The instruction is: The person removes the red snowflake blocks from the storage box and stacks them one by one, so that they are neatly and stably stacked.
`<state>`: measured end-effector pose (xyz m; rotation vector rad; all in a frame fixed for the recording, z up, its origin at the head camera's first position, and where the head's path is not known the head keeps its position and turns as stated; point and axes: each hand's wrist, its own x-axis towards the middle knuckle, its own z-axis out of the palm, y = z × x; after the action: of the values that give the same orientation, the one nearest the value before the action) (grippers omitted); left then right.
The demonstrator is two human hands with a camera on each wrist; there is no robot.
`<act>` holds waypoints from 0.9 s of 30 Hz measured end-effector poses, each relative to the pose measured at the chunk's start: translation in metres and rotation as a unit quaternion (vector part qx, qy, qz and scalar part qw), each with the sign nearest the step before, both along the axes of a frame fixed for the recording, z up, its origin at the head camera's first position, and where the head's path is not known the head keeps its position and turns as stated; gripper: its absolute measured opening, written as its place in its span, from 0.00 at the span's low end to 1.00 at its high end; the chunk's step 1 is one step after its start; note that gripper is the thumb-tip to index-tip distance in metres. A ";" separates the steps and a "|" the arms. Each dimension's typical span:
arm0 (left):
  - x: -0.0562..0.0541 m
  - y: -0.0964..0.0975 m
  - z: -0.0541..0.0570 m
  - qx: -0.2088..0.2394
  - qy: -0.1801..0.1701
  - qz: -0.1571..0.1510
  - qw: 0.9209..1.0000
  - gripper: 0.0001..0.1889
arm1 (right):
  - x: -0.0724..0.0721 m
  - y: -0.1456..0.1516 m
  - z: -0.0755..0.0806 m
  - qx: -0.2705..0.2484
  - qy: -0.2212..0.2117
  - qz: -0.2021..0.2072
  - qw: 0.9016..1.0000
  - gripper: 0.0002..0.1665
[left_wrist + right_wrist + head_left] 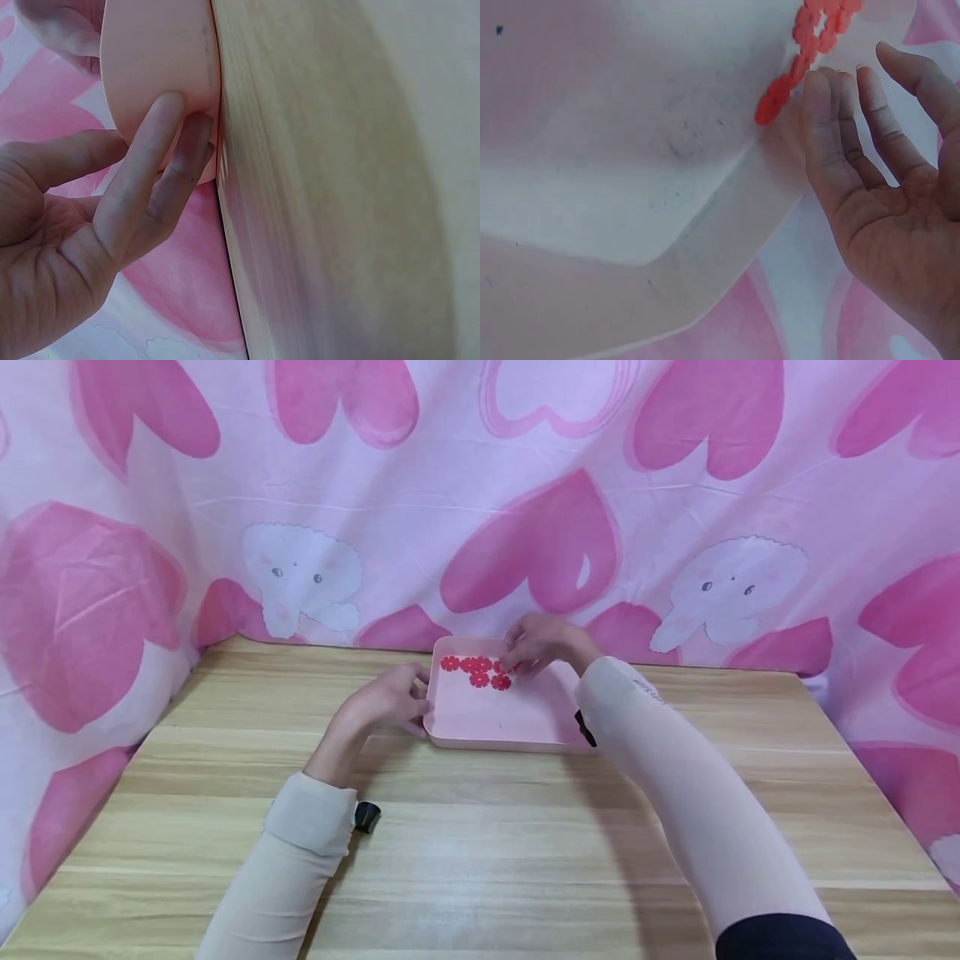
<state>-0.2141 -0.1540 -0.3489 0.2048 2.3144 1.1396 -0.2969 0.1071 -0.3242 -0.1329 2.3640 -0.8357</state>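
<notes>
A shallow pink tray [517,718] lies on the wooden table. Several red flower-shaped pieces [478,679] lie inside it, clustered along the back left. At the tray's left end is my left hand [390,697], fingers pressed to the outer wall and one digit at the rim, as the left wrist view shows. Over the back of the tray reaches my right hand [542,642], fingertips right beside the red pieces. In the right wrist view its fingers [821,120] are extended near the tray wall, with the thumb apart from them and no piece visible between.
The wooden table [465,852] extends toward me and to both sides. A pink curtain [405,485] with hearts and white animals hangs behind the table's back edge, close to the tray. Dark specks mark the tray floor.
</notes>
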 end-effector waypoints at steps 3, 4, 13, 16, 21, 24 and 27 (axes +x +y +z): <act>0.000 0.000 0.000 -0.003 0.004 0.001 1.000 0.25 | -0.001 -0.003 -0.004 0.002 0.000 0.011 1.000 0.13; 0.000 0.000 -0.001 0.002 0.004 0.001 1.000 0.24 | -0.001 -0.004 -0.006 0.001 0.000 0.013 1.000 0.13; 0.000 -0.001 -0.001 0.032 0.009 0.000 0.999 0.24 | -0.002 -0.007 -0.017 0.005 -0.002 0.022 1.000 0.14; 0.000 -0.001 -0.001 0.028 0.008 -0.001 1.000 0.24 | -0.002 -0.009 -0.019 0.012 0.003 0.023 1.000 0.14; 0.000 -0.001 -0.001 0.031 0.006 0.000 0.999 0.25 | -0.001 -0.014 -0.020 0.044 0.023 0.035 0.998 0.15; -0.001 -0.001 -0.001 0.030 0.005 0.000 1.000 0.25 | 0.000 -0.017 -0.021 0.057 0.028 0.042 0.997 0.15; -0.001 -0.001 -0.001 0.026 0.005 -0.001 1.000 0.25 | 0.000 -0.018 -0.021 0.061 0.030 0.046 0.997 0.15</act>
<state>-0.2150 -0.1546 -0.3495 0.2329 2.2945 1.2020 -0.2970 0.0894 -0.3451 -0.2168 2.4379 -0.6502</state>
